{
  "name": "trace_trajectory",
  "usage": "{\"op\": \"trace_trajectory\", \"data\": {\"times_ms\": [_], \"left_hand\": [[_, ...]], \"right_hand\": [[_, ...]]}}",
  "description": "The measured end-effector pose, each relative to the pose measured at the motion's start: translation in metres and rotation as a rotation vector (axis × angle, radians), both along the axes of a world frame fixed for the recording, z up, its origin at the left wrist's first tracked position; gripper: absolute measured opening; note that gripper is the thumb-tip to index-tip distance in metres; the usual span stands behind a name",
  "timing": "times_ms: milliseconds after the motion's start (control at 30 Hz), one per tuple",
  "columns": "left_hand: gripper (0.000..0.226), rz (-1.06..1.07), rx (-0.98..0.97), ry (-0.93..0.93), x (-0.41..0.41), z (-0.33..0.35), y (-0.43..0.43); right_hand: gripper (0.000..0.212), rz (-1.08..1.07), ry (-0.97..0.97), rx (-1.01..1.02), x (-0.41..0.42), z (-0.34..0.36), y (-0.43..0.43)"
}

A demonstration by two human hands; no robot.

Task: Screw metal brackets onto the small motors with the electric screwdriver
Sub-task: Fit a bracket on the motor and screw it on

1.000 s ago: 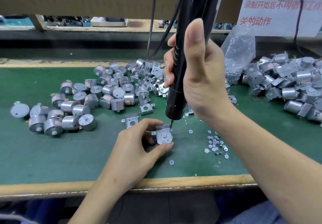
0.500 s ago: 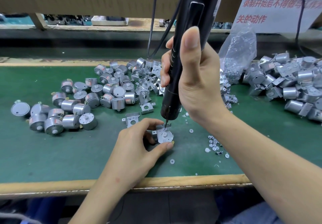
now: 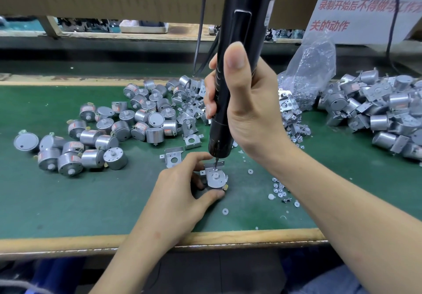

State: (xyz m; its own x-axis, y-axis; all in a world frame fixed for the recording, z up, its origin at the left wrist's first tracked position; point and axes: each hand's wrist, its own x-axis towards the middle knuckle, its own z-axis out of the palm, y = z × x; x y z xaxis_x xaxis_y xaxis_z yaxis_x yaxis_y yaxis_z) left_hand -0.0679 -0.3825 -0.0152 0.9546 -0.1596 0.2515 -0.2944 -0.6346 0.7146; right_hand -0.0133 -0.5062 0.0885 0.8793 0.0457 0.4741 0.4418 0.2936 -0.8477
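A small silver motor with a metal bracket (image 3: pixel 215 177) on top stands on the green mat near the front edge. My left hand (image 3: pixel 182 193) grips it, thumb in front and fingers behind. My right hand (image 3: pixel 249 101) holds the black electric screwdriver (image 3: pixel 230 92) upright, thumb along its barrel. The bit tip touches the bracket's far left part. A loose bracket (image 3: pixel 173 156) lies just left of the tool.
Bare motors (image 3: pixel 96 133) are heaped at the left, loose brackets (image 3: pixel 189 111) behind the tool, finished motors (image 3: pixel 388 115) at the right. A plastic bag of parts (image 3: pixel 308 74) stands behind my right hand. Screws and washers (image 3: pixel 280 191) lie scattered at the right. The wooden table edge (image 3: pixel 68 241) runs along the front.
The screwdriver has moved left and down, from the bracket's right side to its far left part. My left hand keeps its grip on the motor.
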Motion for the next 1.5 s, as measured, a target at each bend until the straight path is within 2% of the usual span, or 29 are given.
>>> {"op": "trace_trajectory", "data": {"times_ms": [100, 333, 533, 767, 967, 1067, 1233, 1367, 1500], "left_hand": [[0.047, 0.009, 0.033, -0.023, 0.0, 0.0, -0.001], [0.045, 0.011, 0.075, -0.02, 0.001, -0.001, -0.002], [0.044, 0.027, 0.1, -0.023, 0.0, -0.002, -0.003], [0.044, 0.034, 0.111, -0.038, -0.001, -0.001, -0.004], [0.044, 0.039, 0.129, -0.048, -0.002, 0.001, -0.005], [0.043, 0.033, 0.137, -0.048, -0.002, 0.001, -0.005], [0.04, 0.02, 0.121, -0.039, -0.002, 0.001, -0.004], [0.04, 0.009, 0.135, -0.013, -0.001, -0.002, -0.003], [0.041, -0.009, 0.136, -0.031, -0.001, 0.0, -0.002]], "right_hand": [[0.066, 0.004, 0.001, -0.014, 0.001, -0.001, 0.0], [0.034, -0.018, 0.041, -0.016, 0.006, -0.005, -0.003], [0.056, 0.017, 0.032, -0.027, 0.005, -0.003, -0.001], [0.031, -0.047, 0.029, -0.036, 0.004, -0.006, -0.001], [0.029, -0.123, 0.033, -0.063, 0.002, -0.005, -0.001], [0.032, -0.146, 0.034, -0.062, 0.004, -0.006, -0.001], [0.066, -0.006, 0.087, 0.017, 0.009, 0.004, -0.018], [0.069, -0.042, -0.025, -0.036, 0.018, 0.016, -0.039], [0.074, -0.085, 0.022, -0.087, 0.023, 0.008, -0.052]]}}
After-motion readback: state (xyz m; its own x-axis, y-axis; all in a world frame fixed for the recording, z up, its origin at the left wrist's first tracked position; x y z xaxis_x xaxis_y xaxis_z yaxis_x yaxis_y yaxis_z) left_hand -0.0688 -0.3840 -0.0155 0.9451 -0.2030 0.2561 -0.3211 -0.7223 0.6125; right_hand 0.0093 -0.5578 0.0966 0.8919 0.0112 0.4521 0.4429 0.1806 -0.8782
